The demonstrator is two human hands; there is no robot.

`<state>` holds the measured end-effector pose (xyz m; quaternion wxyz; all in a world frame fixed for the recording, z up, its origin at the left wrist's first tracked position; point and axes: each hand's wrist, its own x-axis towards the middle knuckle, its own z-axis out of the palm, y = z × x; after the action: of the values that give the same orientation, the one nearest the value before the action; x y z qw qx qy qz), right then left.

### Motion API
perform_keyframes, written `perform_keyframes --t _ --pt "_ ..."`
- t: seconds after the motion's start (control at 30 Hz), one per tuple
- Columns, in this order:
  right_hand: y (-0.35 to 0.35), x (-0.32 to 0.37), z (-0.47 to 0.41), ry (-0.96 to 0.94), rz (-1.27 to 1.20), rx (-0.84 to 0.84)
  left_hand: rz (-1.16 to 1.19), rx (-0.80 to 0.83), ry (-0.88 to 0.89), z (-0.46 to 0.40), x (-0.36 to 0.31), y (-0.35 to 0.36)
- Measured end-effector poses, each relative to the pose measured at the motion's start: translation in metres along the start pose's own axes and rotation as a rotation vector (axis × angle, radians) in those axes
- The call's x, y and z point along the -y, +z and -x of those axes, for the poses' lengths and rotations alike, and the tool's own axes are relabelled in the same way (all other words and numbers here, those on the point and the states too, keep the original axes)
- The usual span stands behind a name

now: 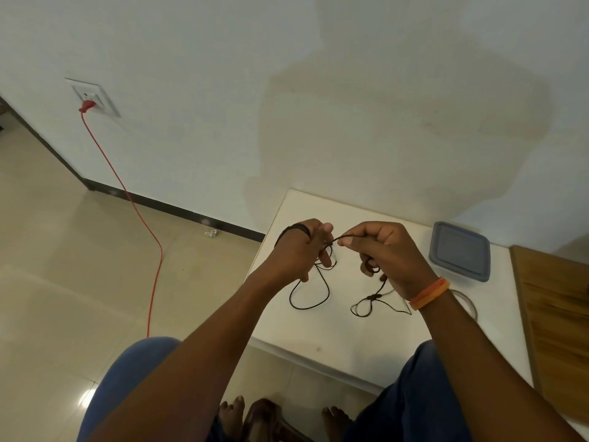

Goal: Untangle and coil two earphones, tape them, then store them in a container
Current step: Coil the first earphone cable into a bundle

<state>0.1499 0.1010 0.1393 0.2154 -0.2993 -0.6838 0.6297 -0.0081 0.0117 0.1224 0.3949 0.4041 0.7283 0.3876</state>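
A black earphone cable (307,306) hangs in loops over the white table (318,346). My left hand (299,250) has several turns of the cable wound round its fingers and holds them. My right hand (385,250) pinches the cable just right of the left hand, with more of it looped under its fingers and trailing down to a small loop (363,309) on the table. A thin pale cable (468,303) lies by my right wrist, partly hidden. A clear container with a grey-blue lid (459,250) stands shut at the table's right.
A wooden board (554,330) lies along the table's right edge. A red cord (149,250) runs from a wall socket (92,97) down across the tiled floor on the left. My knees and feet are below the table's near edge.
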Motion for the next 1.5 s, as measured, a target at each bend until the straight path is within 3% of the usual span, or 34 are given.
perform_keyframes --t 0.2,0.57,0.83,1.03,1.23,1.5 --pt "-0.006 0.000 0.000 -0.036 0.058 -0.019 0.047 0.166 -0.066 0.006 -0.001 0.008" --pt "-0.005 -0.003 0.000 -0.066 0.071 0.034 0.000 0.733 -0.205 0.017 -0.005 0.017" --pt "-0.004 -0.006 -0.003 0.028 -0.020 -0.032 0.276 1.118 -0.079 0.021 -0.016 0.009" --pt "-0.003 -0.010 -0.006 0.119 -0.102 -0.003 0.592 1.086 0.044 0.015 -0.020 -0.010" --pt "0.008 -0.010 -0.004 0.132 -0.037 0.218 1.147 0.908 0.085 0.010 -0.021 -0.021" --pt "0.027 -0.016 -0.002 0.162 -0.011 0.203 1.251 0.477 0.032 0.007 -0.024 -0.016"
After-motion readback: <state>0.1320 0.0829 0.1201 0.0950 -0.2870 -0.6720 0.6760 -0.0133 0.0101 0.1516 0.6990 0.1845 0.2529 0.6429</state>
